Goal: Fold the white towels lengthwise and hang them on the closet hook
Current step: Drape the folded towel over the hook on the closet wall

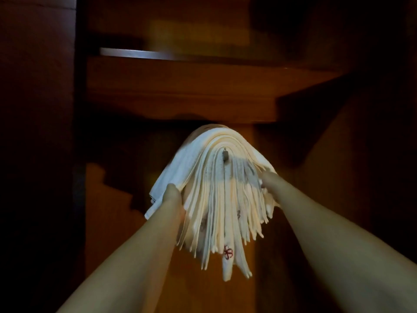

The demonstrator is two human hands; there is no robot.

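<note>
**Towels on the hook, being settled**

Towels (216, 199), many folded white ones, hang fanned in front of me. My left hand (173, 193) grips the outermost layer on its side; my right hand (268, 180) presses into the other flank, fingers buried, so I cannot tell its grip. Behind, the metal closet hook (225, 154) pokes through under the wooden shelf (180, 91). I judge hanging is nearly finished; next, smooth that loose left layer flush.

I log a dark wooden closet interior (225, 290), dimly lit. A wooden shelf (180, 86) spans the upper part, its pale front edge (135, 53) catching light. A dark side panel (38, 132) stands at left; shadows fall across the back.
</note>
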